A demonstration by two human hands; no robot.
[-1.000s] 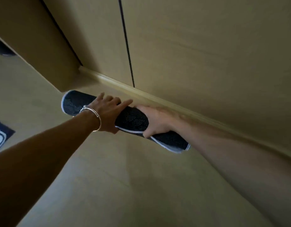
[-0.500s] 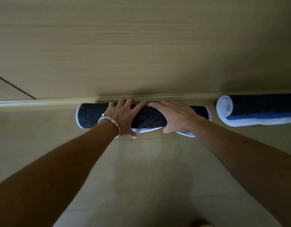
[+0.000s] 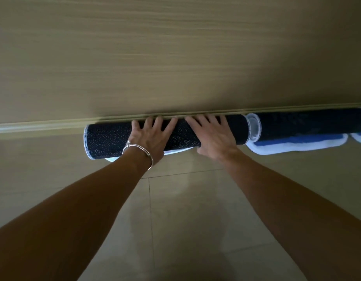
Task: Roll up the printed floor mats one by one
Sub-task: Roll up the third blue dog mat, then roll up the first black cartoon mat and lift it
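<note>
Wood-grain wall across the top, pale baseboard at its foot. Tiled floor below.

Dark rolled mat, white-dotted with white stitched ends, lies on the floor lengthwise against the baseboard. A pale loose edge shows under its near side.

Left hand lies flat on top of the roll, fingers spread and reaching toward the baseboard. Silver bracelet on that wrist.

Right hand is just beside it, also flat on the roll with fingers fanned; the thumb sits low at the roll's near edge. Neither hand curls round the mat; both press on it.

Second rolled mat, dark with a blue and white border, lies in line at the right, its white coiled end just beside the first roll's right end. Whether they touch, cannot tell.
</note>
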